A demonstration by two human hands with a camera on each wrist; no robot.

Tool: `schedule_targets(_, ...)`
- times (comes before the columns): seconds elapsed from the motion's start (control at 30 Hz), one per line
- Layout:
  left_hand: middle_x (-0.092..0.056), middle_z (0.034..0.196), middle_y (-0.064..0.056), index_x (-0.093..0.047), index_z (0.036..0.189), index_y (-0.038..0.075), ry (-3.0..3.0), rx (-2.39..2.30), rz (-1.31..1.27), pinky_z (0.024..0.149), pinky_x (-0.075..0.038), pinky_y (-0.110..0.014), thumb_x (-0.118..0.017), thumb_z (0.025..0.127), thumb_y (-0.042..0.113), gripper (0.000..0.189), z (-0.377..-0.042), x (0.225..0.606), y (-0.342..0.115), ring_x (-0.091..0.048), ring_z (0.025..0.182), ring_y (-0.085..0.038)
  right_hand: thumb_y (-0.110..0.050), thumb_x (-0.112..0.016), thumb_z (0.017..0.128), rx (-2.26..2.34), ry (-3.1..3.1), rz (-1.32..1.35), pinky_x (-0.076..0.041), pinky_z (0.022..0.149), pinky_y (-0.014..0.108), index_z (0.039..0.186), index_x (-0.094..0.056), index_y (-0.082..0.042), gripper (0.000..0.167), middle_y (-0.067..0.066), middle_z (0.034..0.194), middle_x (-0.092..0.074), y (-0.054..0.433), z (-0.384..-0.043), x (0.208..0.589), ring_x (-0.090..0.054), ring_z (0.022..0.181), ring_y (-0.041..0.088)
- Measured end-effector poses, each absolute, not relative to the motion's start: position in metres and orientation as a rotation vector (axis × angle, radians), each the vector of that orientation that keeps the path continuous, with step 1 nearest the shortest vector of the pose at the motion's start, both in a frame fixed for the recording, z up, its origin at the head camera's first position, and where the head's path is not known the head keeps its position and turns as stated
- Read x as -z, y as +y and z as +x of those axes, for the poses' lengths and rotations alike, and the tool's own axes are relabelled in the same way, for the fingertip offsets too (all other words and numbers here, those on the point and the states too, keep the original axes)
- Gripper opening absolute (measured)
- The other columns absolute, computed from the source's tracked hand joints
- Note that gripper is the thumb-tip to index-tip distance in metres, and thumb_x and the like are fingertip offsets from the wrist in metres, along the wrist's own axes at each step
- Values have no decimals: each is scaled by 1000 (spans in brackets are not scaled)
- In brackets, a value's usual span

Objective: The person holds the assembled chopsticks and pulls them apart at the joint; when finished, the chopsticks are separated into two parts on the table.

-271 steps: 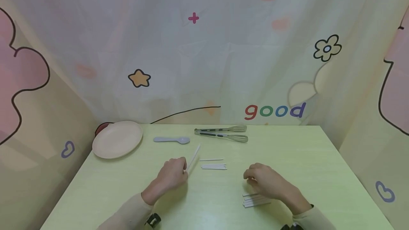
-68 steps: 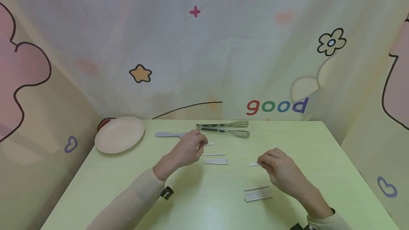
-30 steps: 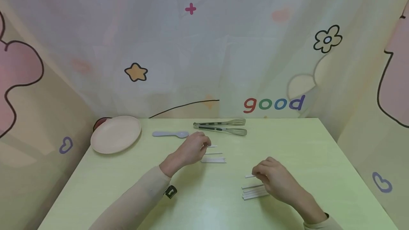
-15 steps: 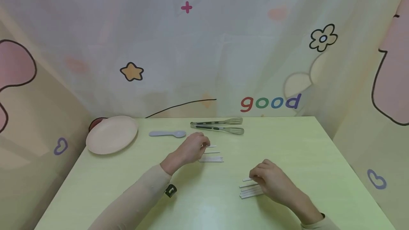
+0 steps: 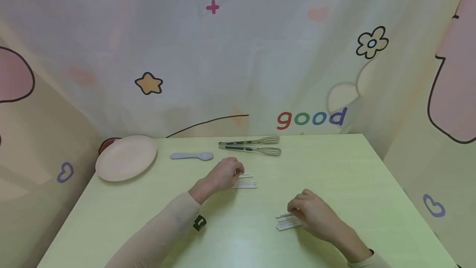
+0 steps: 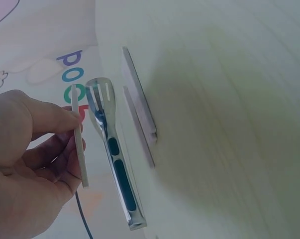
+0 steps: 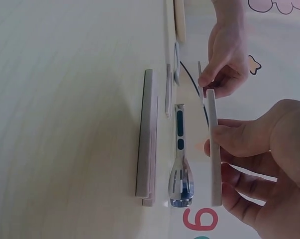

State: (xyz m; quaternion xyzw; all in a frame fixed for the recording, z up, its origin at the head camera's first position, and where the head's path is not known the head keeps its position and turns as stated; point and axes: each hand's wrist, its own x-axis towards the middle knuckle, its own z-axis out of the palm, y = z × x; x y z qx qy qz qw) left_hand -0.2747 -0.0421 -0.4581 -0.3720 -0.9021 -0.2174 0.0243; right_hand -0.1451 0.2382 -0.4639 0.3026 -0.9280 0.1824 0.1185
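Note:
In the head view my left hand (image 5: pixel 223 173) is over the table's middle, just behind a row of thin white sticks (image 5: pixel 245 185). Thumb and fingers pinch one white stick (image 6: pixel 78 134), held clear of the table in the left wrist view. To the right, my right hand (image 5: pixel 314 214) hovers at the far side of a second row of white sticks (image 5: pixel 288 227). It pinches a white stick (image 7: pixel 214 154) between thumb and fingertips, above the table and roughly parallel to those lying below. The hands partly cover both rows in the head view.
At the back left stands a pale round plate (image 5: pixel 126 158), with a grey-lilac spoon (image 5: pixel 191 156) beside it. Metal tongs (image 5: pixel 250 146) with dark grip inserts lie near the table's back edge. A printed curtain (image 5: pixel 238 53) hangs behind the table.
From beyond its row, my right hand has come nearer to it with its stick. My left hand, earlier holding a stick at a slant, moved right and over the middle row. The view has shifted slightly.

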Motion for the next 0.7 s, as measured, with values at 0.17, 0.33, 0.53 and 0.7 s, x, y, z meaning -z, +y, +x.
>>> schedule_targets(0.17,-68,86,-8,-74,93,0,-2776,650,-1168,76,-53,-32,-62,86,-5,15,-277,464,-40,-63,82,-20,-2,-74,80,-530,-2706,899,-46,66,21,82,-72,-15,13,-11,80,-68,239,-144,466,-48,75,3)
schedule_targets(0.33,-68,87,-7,-74,92,1,-2798,645,-1156,76,-53,-32,-63,85,-5,14,-280,469,-39,-63,82,-18,0,-74,78,-524,-2707,911,-47,66,21,81,-72,-15,15,-10,80,-68,239,-145,468,-48,75,4)
schedule_targets(0.53,-68,87,-8,-73,93,0,-2830,662,-1147,76,-52,-34,-64,84,-5,14,-283,471,-38,-62,83,-19,0,-74,79,-512,-2753,899,-48,68,23,83,-72,-15,16,-10,81,-68,238,-147,468,-50,76,4)
schedule_targets(0.7,-68,89,-7,-73,94,1,-2865,627,-1142,78,-53,-32,-63,84,-5,15,-284,476,-38,-63,85,-19,0,-73,79,-512,-2773,905,-47,67,23,82,-71,-16,17,-11,80,-66,237,-146,470,-48,75,3)
